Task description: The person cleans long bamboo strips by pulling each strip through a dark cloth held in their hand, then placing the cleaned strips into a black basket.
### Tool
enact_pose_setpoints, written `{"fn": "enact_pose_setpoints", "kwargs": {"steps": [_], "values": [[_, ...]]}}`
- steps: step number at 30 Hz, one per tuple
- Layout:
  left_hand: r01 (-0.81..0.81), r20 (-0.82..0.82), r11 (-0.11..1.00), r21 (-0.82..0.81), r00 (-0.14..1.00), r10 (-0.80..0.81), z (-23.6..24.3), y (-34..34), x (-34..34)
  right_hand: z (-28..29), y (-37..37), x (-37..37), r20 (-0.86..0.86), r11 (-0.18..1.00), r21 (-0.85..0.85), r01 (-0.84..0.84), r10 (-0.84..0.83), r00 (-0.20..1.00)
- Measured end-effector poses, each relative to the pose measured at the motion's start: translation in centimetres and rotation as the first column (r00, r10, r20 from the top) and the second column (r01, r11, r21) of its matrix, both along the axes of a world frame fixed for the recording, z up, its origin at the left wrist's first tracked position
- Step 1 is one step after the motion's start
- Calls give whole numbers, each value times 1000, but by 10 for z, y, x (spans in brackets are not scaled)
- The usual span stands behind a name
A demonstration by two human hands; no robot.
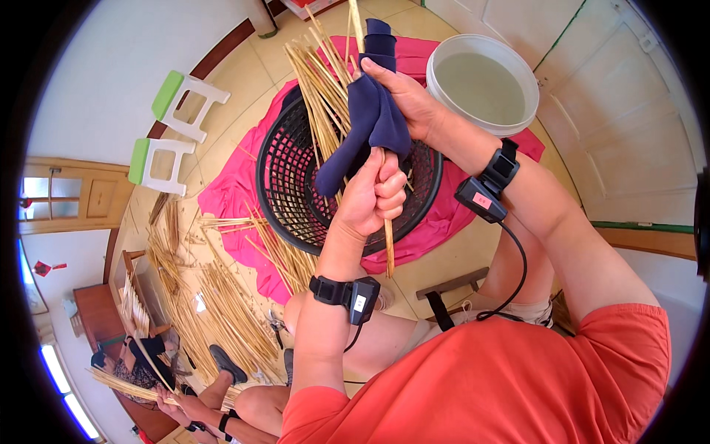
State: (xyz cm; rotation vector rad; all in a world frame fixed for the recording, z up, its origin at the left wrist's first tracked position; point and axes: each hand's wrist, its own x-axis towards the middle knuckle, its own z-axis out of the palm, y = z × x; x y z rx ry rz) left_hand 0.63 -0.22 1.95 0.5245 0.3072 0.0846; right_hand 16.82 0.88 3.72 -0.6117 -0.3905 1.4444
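My left hand [373, 194] is closed in a fist around a pale yellow stalk [389, 248], whose lower end sticks out beneath it. Just above, my right hand [409, 100] grips a dark navy cloth [370, 111] wrapped about the same stalk. The stalk's upper part [356, 22] comes out beyond the cloth, and one end of the cloth hangs down to the left. Both hands are over a round black plastic basket [277, 181]. A bundle of similar stalks [314, 89] leans in the basket, partly hidden by the cloth.
Pink fabric [229, 189] lies under the basket. A white bucket of cloudy liquid [526, 74] stands at the right. More stalks [229, 311] cover the floor at lower left, near a co-worker's hands [174, 403] holding stalks. Two green-and-white stools [166, 96] stand at the left.
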Motion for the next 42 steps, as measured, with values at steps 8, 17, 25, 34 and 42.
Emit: {"fn": "enact_pose_setpoints", "kwargs": {"steps": [8, 17, 25, 34, 42], "values": [[14, 31, -60, 998, 723, 690, -56, 9, 14, -25, 6, -17, 293, 970, -67, 234, -205, 934], [-75, -155, 978, 195, 982, 106, 0, 6, 10, -5, -4, -4, 154, 997, -18, 75, -71, 985], [-16, 26, 1000, -7, 1000, 16, -6, 8, 11, -2, -5, 1, 175, 999, -27, 20, -15, 984], [-32, -123, 930, 367, 989, 83, -9, -14, 7, 20, -2, 34, 248, 963, -70, 259, -234, 940], [266, -14, -283, 921, 750, 661, -46, -22, 12, -3, 10, 34, 247, 927, -53, 371, -348, 904]]}}
